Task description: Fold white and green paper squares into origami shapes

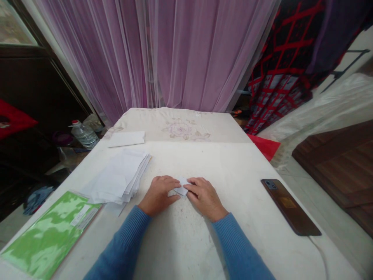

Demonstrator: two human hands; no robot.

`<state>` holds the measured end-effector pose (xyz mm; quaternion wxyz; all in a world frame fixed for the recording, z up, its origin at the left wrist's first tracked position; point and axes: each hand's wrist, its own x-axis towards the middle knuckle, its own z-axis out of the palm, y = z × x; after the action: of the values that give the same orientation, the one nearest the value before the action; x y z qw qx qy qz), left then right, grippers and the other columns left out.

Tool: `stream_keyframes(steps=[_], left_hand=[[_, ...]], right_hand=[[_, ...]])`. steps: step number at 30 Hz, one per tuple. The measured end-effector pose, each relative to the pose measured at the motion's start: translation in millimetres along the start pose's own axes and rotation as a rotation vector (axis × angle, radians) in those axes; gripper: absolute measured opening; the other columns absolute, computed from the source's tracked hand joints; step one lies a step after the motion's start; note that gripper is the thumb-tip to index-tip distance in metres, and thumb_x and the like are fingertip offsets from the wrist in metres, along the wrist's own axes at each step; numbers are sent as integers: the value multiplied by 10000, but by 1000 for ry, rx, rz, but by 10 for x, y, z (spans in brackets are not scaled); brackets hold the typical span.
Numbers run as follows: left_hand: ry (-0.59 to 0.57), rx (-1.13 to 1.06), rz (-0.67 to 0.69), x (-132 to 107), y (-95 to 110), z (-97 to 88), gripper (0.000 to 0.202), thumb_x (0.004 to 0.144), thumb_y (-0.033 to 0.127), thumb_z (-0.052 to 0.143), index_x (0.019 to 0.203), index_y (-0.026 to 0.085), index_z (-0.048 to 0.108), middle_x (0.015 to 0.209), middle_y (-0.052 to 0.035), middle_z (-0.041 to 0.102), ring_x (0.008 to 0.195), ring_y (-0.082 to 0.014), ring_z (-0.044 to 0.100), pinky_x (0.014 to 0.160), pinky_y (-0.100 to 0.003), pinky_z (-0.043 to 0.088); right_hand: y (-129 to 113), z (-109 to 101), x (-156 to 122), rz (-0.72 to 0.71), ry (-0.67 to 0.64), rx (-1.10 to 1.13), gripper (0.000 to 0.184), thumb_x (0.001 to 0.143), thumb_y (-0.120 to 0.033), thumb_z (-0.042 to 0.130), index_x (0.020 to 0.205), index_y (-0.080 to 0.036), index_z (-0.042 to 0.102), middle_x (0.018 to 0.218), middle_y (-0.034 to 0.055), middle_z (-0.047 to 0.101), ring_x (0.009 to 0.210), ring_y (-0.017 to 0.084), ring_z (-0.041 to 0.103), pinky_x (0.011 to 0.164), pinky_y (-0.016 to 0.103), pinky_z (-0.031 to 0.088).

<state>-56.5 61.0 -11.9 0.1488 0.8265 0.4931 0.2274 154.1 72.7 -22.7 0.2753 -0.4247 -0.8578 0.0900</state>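
A small folded piece of white paper (pixel 183 186) lies on the white table (pixel 204 159) between my two hands. My left hand (pixel 159 195) rests on the table with its fingers curled onto the paper's left side. My right hand (pixel 204 197) presses its fingertips on the paper's right edge, fingers together. Both forearms wear blue sleeves. Most of the paper is hidden under my fingers.
A loose stack of white sheets (pixel 121 177) lies left of my hands, a white envelope (pixel 127 139) beyond it. A green plastic packet (pixel 46 233) sits at the near left. A dark phone (pixel 290 206) lies at the right. A water bottle (pixel 84 134) stands off the table's left.
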Motion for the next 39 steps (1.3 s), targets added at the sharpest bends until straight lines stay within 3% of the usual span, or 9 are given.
stream_keyframes(steps=[12, 23, 33, 39], left_hand=[[41, 55, -4, 40, 22, -41, 148, 865, 262, 617, 929, 274, 750, 986, -50, 747, 951, -212, 644, 903, -383, 416], [107, 109, -164, 32, 7, -60, 108, 838, 254, 623, 767, 206, 688, 827, -56, 687, 816, -206, 592, 776, -347, 398], [140, 138, -235, 10, 62, -7, 109, 836, 256, 629, 746, 196, 641, 861, -63, 651, 866, -224, 572, 797, -359, 392], [73, 213, -247, 18, 118, -30, 100, 850, 261, 624, 775, 198, 647, 935, -66, 655, 897, -233, 568, 787, -365, 386]], right_hand=[[130, -27, 10, 84, 26, 3, 131, 855, -231, 658, 919, -291, 756, 942, 31, 689, 903, 189, 589, 794, 327, 442], [81, 35, 96, 198, 36, -67, 148, 903, -272, 588, 808, -242, 698, 860, 22, 670, 860, 179, 576, 731, 295, 353], [17, 77, 119, 292, 88, -70, 159, 888, -272, 602, 750, -223, 662, 816, 21, 655, 826, 186, 566, 715, 302, 327], [0, 87, 131, 323, 95, -102, 167, 882, -286, 611, 734, -217, 648, 801, 22, 644, 811, 188, 558, 703, 303, 320]])
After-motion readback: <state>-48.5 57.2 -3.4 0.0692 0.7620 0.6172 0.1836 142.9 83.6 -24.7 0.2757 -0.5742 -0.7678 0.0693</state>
